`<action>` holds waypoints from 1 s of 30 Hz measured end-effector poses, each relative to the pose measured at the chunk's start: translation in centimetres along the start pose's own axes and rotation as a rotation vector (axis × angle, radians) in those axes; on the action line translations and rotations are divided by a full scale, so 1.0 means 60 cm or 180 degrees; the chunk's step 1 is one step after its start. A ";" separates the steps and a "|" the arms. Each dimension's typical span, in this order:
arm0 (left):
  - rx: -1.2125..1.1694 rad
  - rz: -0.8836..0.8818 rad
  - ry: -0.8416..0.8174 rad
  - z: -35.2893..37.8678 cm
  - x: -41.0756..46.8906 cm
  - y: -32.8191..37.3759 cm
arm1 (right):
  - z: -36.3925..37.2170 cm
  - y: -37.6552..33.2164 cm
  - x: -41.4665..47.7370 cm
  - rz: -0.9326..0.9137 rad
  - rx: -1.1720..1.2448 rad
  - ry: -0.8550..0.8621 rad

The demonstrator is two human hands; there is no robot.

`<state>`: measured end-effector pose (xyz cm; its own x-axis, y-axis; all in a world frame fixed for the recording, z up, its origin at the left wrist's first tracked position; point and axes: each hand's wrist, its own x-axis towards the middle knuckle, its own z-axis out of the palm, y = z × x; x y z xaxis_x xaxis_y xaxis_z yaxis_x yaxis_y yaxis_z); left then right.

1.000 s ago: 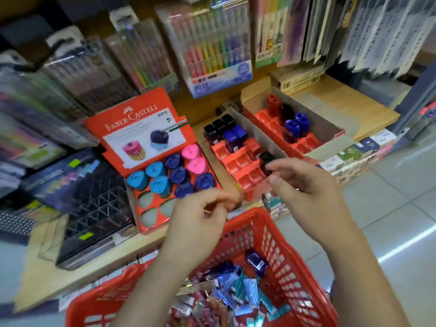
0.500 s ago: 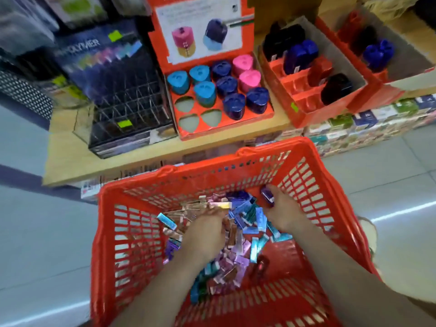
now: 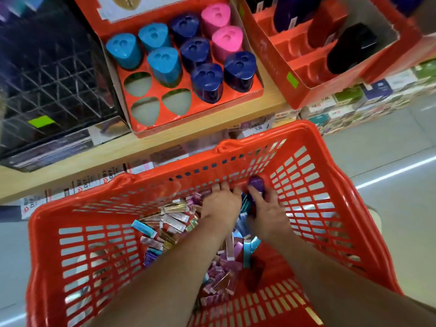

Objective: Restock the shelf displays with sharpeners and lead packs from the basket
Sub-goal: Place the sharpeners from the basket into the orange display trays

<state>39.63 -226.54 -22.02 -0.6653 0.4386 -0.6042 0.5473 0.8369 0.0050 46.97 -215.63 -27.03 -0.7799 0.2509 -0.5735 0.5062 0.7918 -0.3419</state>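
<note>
Bright, even shop light from overhead, colours saturated. A white streak of glare lies on the floor (image 3: 389,174) right of the right hand (image 3: 266,215); foil lead packs (image 3: 174,220) left of the left hand (image 3: 220,205) glint. Soft shadow pools under the forearms in the basket (image 3: 259,135). Motion blur smears the far left corner beyond the hands and the purple sharpener (image 3: 257,185) the right hand grips. The shelf (image 3: 165,141) edge bows with wide-angle distortion.

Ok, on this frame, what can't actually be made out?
Head view only.
1. Left hand: its own back hides the palm, so whether it holds a lead pack is unclear.
2. Lead packs: print too small and blurred to read.
3. Purple sharpener: lower part hidden by the right hand gripping it.
4. Sharpener tray: header card cut off by the top edge.
</note>
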 end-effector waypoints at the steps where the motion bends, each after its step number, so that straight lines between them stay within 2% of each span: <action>1: -0.0032 -0.0013 0.0047 0.003 0.003 -0.001 | 0.000 0.000 0.001 -0.0040 0.0021 0.0005; 3: -0.0228 -0.0032 0.0258 0.011 0.007 -0.009 | -0.002 0.002 0.003 -0.0120 0.0087 0.0035; 5: -0.1001 -0.0149 0.0598 0.016 0.005 -0.021 | -0.011 0.004 0.006 -0.0180 0.0313 0.0032; 9: -0.4061 -0.0643 0.0574 0.018 -0.017 -0.029 | -0.048 0.003 0.014 -0.0344 0.0623 -0.0535; 12: -0.5662 -0.1179 0.0441 0.011 -0.039 -0.025 | -0.074 -0.011 0.004 -0.0180 0.1265 -0.0913; 14: -0.5918 -0.1491 0.0432 0.009 -0.051 -0.021 | -0.086 -0.023 -0.011 0.0054 0.1907 -0.1108; 17: -0.5708 -0.1696 0.0424 0.016 -0.062 -0.015 | -0.105 -0.035 -0.043 0.0210 0.2480 -0.1445; 19: -0.5724 -0.1776 0.0158 0.002 -0.072 -0.014 | -0.120 -0.037 -0.065 0.0287 0.2980 -0.1640; 22: -0.6137 -0.1676 -0.0385 -0.021 -0.092 -0.021 | -0.149 -0.041 -0.100 0.0124 0.3412 -0.1850; 24: -0.6324 -0.1480 -0.0445 -0.038 -0.117 -0.030 | -0.170 -0.048 -0.121 -0.0092 0.3602 -0.2061; 27: -0.6425 -0.1492 0.0082 -0.069 -0.156 -0.048 | -0.199 -0.067 -0.144 -0.0255 0.4197 -0.2249; 30: -0.6525 -0.1138 0.0842 -0.105 -0.190 -0.061 | -0.230 -0.105 -0.169 -0.0108 0.4748 -0.2060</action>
<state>42.02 -232.52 -10.14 -0.7305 0.0843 -0.6777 -0.6824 -0.1302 0.7193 46.64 -215.49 -8.79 -0.7158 -0.3226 -0.6193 0.6811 -0.5180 -0.5174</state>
